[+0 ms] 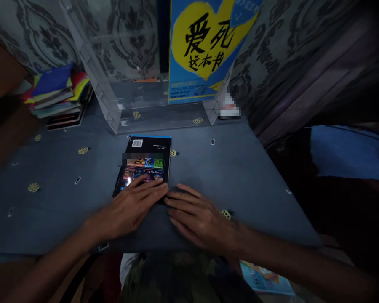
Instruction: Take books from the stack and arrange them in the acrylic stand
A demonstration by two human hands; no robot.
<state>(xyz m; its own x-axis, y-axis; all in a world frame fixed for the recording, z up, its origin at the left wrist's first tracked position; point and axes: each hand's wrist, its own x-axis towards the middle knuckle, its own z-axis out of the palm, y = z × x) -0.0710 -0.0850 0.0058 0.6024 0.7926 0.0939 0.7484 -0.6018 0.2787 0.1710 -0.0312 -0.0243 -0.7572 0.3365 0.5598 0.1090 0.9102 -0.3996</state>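
A black book (144, 162) with a barcode and colourful pictures lies flat on the blue-grey tablecloth (233, 168), back cover up. My left hand (132, 206) rests flat on the book's near end with fingers stretched out. My right hand (196, 216) lies flat on the cloth just right of the book, fingertips touching the book's near right corner and meeting my left fingertips. Neither hand holds anything.
A clear acrylic stand (129, 75) rises at the back of the table with a blue and yellow book (205, 46) upright in it. A stack of colourful books (58, 94) sits at the back left. Another booklet (265, 280) lies below the table's near right edge.
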